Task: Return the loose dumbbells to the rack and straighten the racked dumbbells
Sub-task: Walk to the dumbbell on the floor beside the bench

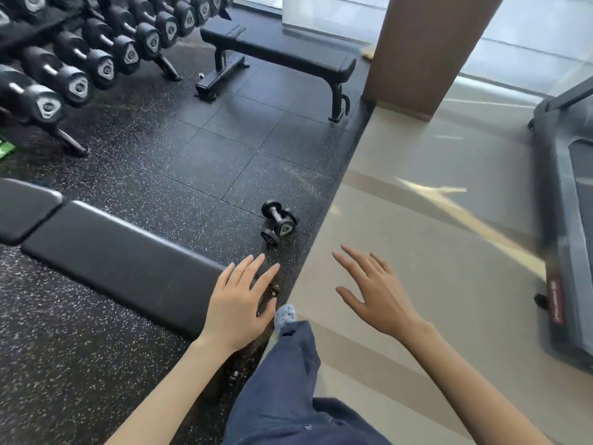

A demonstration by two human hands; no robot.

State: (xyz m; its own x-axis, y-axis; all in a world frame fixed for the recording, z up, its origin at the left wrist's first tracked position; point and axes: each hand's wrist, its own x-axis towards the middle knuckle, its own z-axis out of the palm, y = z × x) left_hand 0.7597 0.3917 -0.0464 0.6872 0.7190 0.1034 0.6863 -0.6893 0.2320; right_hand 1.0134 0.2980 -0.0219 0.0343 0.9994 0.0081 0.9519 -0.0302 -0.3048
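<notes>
Two small black loose dumbbells (278, 222) with metal handles lie side by side on the speckled rubber floor, close to its edge with the tan floor. My left hand (240, 303) is stretched out below them, empty, fingers spread. My right hand (375, 292) hovers over the tan floor to their lower right, also empty with fingers apart. Neither hand touches the dumbbells. The dumbbell rack (73, 144) stands at the upper left, holding rows of large black dumbbells (80, 83) with grey end caps.
A black padded bench (118, 252) lies across the left foreground. A second flat bench (282, 51) stands beyond the rack. A brown pillar (423, 49) rises at the top middle. A treadmill (568, 220) fills the right edge. My blue-trousered leg (288, 380) steps forward.
</notes>
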